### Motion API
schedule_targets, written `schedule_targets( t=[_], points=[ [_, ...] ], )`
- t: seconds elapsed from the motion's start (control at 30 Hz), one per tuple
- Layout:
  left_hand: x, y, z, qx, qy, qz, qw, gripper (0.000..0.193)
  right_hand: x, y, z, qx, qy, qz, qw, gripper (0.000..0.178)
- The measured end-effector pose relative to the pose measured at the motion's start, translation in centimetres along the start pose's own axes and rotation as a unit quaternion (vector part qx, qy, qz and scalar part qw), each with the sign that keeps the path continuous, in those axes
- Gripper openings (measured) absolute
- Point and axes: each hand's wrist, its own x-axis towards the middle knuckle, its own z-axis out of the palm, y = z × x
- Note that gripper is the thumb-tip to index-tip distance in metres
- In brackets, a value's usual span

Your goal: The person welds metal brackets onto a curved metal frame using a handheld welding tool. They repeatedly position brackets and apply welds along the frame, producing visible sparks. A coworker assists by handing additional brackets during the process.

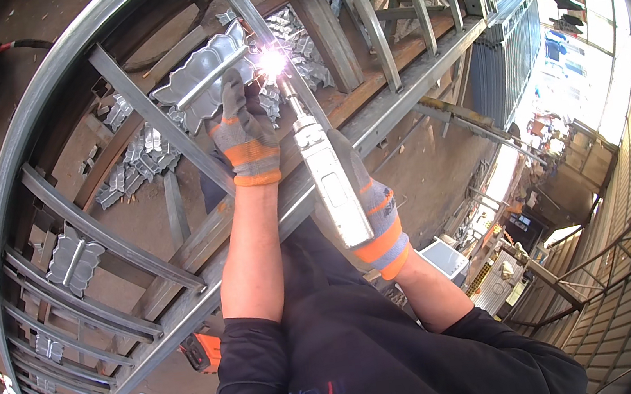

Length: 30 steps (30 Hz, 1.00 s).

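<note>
My right hand, in a grey and orange glove, is wrapped round a silver-white handheld welding torch. Its nozzle points up and away, ending in a bright white-violet flare with sparks at an upright grey metal bar. Against that bar, my left hand, gloved alike, holds a butterfly-shaped metal ornament by its lower right side, fingers closed at the rod along its middle. Glare hides the contact between nozzle, ornament and bar.
The bars belong to a large curved metal railing frame lying across the view. Other butterfly ornaments sit between its bars. Loose metal pieces are heaped underneath. An orange and black tool lies below the frame; stacked blue-grey panels stand right.
</note>
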Motion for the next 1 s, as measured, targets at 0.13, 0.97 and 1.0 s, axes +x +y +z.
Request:
schedule_targets(
  t=[0.13,0.97,1.0],
  points=[
    [-0.3,0.2,-0.5,0.29,-0.025,0.104,0.951,0.038,-0.1,-0.1,0.2,0.026,0.009,0.012,1.0,0.03],
    [0.8,-1.5,-3.7,0.385,-0.115,0.194,0.895,0.051,0.3,-0.7,-0.1,-0.101,-0.006,-0.031,0.994,0.034],
    [1.1,-1.0,-4.1,0.409,-0.143,0.177,0.884,0.05,0.2,-0.8,0.0,-0.103,-0.003,-0.035,0.994,0.035]
  ],
)
